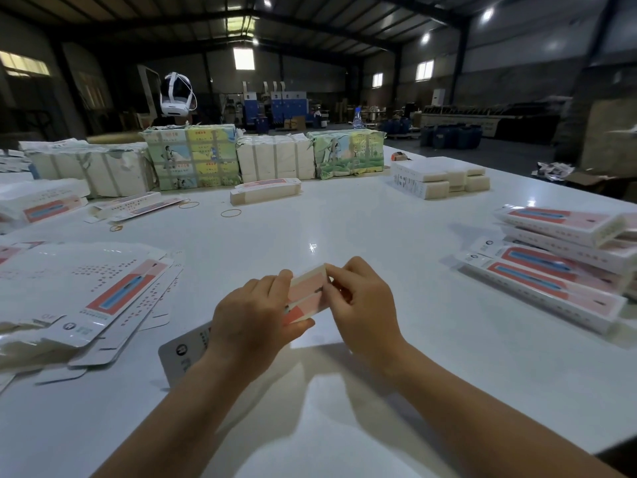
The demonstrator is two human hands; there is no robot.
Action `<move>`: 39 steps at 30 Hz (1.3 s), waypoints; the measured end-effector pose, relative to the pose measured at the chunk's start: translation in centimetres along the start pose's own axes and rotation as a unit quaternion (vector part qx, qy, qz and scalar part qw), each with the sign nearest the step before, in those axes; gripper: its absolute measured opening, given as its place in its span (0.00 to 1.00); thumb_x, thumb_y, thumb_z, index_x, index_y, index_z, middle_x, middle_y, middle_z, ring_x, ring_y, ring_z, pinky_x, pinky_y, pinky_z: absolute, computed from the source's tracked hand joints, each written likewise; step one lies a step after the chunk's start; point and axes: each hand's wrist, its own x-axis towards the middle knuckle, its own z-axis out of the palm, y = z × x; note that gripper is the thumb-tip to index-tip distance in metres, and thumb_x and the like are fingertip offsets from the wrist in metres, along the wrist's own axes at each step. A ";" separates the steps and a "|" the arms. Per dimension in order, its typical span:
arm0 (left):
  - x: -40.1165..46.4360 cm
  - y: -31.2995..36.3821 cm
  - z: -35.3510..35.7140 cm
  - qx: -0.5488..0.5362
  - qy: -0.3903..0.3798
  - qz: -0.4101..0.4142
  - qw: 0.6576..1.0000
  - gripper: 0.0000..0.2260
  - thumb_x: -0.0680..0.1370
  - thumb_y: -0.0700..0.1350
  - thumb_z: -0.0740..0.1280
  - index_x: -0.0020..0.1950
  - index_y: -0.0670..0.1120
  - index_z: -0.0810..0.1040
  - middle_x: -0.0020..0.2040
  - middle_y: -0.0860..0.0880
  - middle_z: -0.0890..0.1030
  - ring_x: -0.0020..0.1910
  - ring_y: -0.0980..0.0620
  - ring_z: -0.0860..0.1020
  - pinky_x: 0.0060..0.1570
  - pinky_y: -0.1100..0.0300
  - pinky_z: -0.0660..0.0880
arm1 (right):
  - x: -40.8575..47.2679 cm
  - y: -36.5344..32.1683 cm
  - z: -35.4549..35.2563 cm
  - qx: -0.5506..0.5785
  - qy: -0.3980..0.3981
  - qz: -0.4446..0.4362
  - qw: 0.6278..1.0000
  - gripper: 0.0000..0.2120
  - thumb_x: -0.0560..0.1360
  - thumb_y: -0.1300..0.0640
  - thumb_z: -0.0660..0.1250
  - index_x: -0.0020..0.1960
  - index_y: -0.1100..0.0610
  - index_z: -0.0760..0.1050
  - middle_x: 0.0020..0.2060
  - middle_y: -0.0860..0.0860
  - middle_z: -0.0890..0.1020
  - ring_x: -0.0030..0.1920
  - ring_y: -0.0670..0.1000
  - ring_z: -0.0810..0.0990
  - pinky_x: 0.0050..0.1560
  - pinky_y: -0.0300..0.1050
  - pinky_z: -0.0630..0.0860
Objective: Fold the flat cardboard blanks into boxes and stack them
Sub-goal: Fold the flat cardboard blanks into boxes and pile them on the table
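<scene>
A long pink-and-white cardboard box (pixel 306 293) is held above the white table (pixel 344 229), its far end pointing away from me and its near grey end at lower left. My left hand (pixel 250 322) grips the box around its middle. My right hand (pixel 362 301) pinches the far end flap with fingers and thumb. A spread pile of flat blanks (pixel 93 298) lies at the left. Folded boxes (pixel 558 263) are stacked at the right edge.
Wrapped paper bundles (pixel 193 160) line the table's far side, with a white headset (pixel 176 94) behind them. Another stack of blanks (pixel 265 191) and white packs (pixel 441 181) lie farther back. Rubber bands (pixel 231 212) are scattered mid-left. A warehouse floor lies beyond.
</scene>
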 end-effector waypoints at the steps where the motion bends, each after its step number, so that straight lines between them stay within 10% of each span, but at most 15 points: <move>1: 0.0 -0.1 -0.1 -0.002 -0.004 0.003 1.000 0.33 0.53 0.56 0.82 0.49 0.37 0.81 0.34 0.43 0.81 0.26 0.45 0.78 0.22 0.57 0.75 | -0.1 0.2 0.1 -0.004 -0.003 -0.005 1.000 0.08 0.76 0.64 0.64 0.44 0.57 0.81 0.32 0.44 0.67 0.36 0.48 0.70 0.35 0.31 0.65; 6: -0.3 -1.1 -0.2 -0.021 -0.035 0.008 0.999 0.32 0.54 0.55 0.82 0.50 0.39 0.81 0.34 0.44 0.82 0.26 0.44 0.78 0.21 0.56 0.75 | -0.1 0.2 0.2 0.001 -0.091 0.006 0.996 0.22 0.76 0.59 0.65 0.69 0.55 0.70 0.55 0.48 0.72 0.54 0.44 0.74 0.52 0.28 0.68; 10: -0.7 -1.8 0.8 -0.069 -0.062 0.012 0.996 0.29 0.59 0.58 0.80 0.52 0.41 0.80 0.37 0.46 0.83 0.28 0.45 0.79 0.26 0.56 0.75 | -0.2 0.7 0.1 -0.145 -0.246 -0.123 0.950 0.42 0.71 0.54 0.70 0.77 0.49 0.50 0.75 0.50 0.54 0.75 0.52 0.47 0.73 0.52 0.53; 14: -0.6 -2.7 2.9 -0.084 0.004 0.089 0.992 0.34 0.76 0.68 0.52 0.49 0.39 0.81 0.40 0.44 0.83 0.33 0.45 0.81 0.33 0.51 0.78 | 0.0 1.7 0.2 -0.245 -0.252 -0.192 0.916 0.34 0.73 0.53 0.69 0.75 0.53 0.60 0.68 0.55 0.69 0.67 0.58 0.64 0.64 0.58 0.63; 19: -0.2 -3.2 3.7 -0.066 0.051 0.046 0.996 0.30 0.74 0.61 0.58 0.64 0.39 0.73 0.64 0.38 0.74 0.59 0.35 0.72 0.58 0.37 0.68 | 3.8 4.2 -3.9 -0.272 -0.146 -0.098 0.946 0.22 0.77 0.50 0.63 0.70 0.50 0.67 0.61 0.57 0.72 0.55 0.60 0.72 0.53 0.53 0.69; 25: -0.8 -1.8 4.2 -0.136 0.012 0.009 0.991 0.26 0.72 0.62 0.57 0.55 0.44 0.81 0.57 0.45 0.79 0.56 0.42 0.76 0.51 0.43 0.72 | 6.3 11.4 -14.2 -0.304 0.008 0.077 0.950 0.18 0.76 0.55 0.62 0.66 0.51 0.73 0.59 0.57 0.73 0.57 0.60 0.72 0.57 0.53 0.70; 30: -0.9 -0.8 4.4 -0.169 -0.030 -0.011 0.985 0.22 0.69 0.58 0.59 0.48 0.44 0.83 0.50 0.47 0.82 0.50 0.43 0.79 0.46 0.44 0.75 | 2.3 18.3 -19.1 -0.422 0.009 0.240 0.874 0.18 0.78 0.56 0.57 0.67 0.51 0.71 0.65 0.57 0.71 0.63 0.60 0.66 0.63 0.54 0.66; 39: -1.4 0.4 3.7 -0.241 -0.098 -0.086 0.962 0.15 0.66 0.58 0.60 0.41 0.51 0.81 0.41 0.59 0.79 0.47 0.52 0.77 0.42 0.55 0.72 | 3.0 14.7 -18.2 -0.519 0.000 0.244 0.819 0.20 0.75 0.56 0.60 0.67 0.50 0.70 0.69 0.56 0.67 0.67 0.60 0.63 0.64 0.55 0.63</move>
